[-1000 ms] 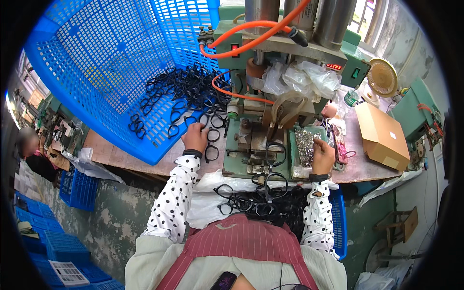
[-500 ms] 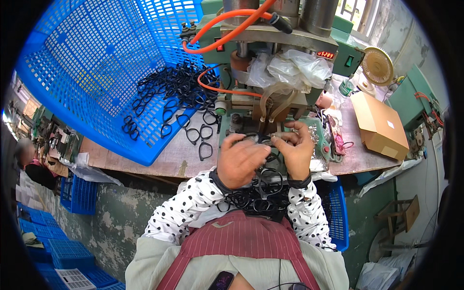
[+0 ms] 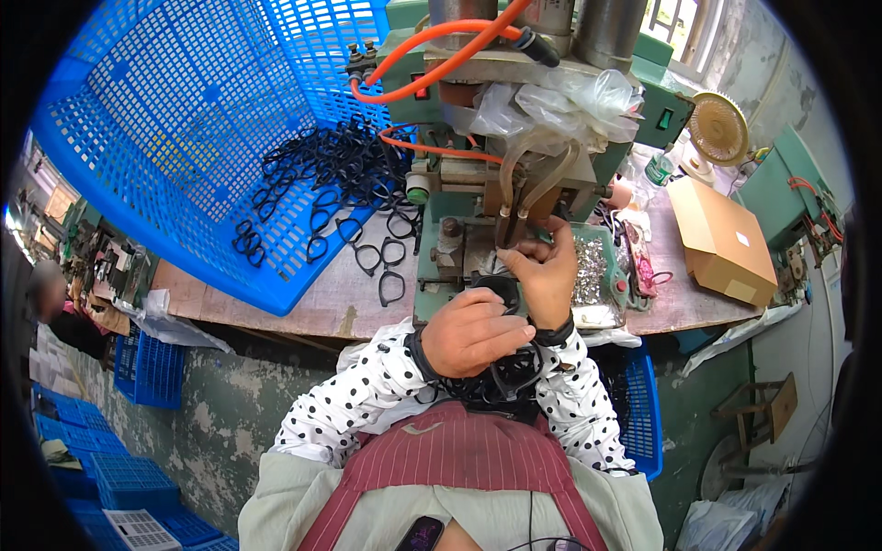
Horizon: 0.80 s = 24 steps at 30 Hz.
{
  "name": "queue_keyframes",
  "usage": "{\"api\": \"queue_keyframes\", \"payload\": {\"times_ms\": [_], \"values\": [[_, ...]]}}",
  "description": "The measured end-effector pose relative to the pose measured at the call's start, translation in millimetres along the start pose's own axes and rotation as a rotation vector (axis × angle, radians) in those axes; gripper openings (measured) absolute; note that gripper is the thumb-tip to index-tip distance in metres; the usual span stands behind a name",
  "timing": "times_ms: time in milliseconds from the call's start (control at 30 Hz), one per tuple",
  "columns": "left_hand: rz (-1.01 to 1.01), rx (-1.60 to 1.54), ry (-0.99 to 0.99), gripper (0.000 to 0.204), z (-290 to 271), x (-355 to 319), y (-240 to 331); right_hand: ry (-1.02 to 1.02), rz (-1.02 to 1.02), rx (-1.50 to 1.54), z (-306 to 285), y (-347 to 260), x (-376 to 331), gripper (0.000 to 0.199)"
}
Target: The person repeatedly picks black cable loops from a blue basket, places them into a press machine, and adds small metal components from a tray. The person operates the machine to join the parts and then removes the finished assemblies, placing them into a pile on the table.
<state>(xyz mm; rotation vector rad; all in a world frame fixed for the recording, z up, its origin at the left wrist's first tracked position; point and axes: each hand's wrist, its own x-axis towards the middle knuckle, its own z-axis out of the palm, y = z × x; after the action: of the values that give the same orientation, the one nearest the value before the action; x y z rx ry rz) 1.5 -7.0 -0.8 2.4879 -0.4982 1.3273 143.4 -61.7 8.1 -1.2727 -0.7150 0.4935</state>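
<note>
My left hand (image 3: 473,332) is closed, with its fingers curled, just in front of the press. A black eyeglass frame (image 3: 497,286) sticks out beyond its fingers, and the hand hides the rest of it. At the work point of the green press (image 3: 448,231), my right hand (image 3: 549,275) has its thumb and fingertips pinched together beneath two clear tubes (image 3: 516,213). What they pinch is too small to make out. Several more black eyeglass frames (image 3: 514,369) lie on my lap, partly behind my hands.
A large blue basket (image 3: 175,237) tilts on the table at the left, with a heap of black eyeglass frames (image 3: 340,165) spilling from it. Beside the press, a tray of small shiny metal parts (image 3: 591,266) stands at the right. Farther right is a cardboard box (image 3: 726,241).
My left hand has come back toward me, away from the press, and an eyeglass frame shows beyond its fingers. My right hand has shifted slightly left and nearer. The press head has moved.
</note>
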Motion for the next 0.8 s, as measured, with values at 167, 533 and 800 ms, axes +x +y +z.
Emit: {"api": "queue_keyframes", "payload": {"times_ms": [167,533,800], "values": [[-0.047,-0.142,-0.194,0.049,-1,-2,-18,0.154,-0.114,-0.342,-38,18,21,0.048],[-0.045,-0.165,-0.186,0.049,7,-3,-24,0.196,-0.300,-1.382,-135,93,15,0.024],[-0.097,0.134,-0.179,0.048,-4,-7,-5,0.384,-0.329,-1.087,-142,107,22,0.010]]}}
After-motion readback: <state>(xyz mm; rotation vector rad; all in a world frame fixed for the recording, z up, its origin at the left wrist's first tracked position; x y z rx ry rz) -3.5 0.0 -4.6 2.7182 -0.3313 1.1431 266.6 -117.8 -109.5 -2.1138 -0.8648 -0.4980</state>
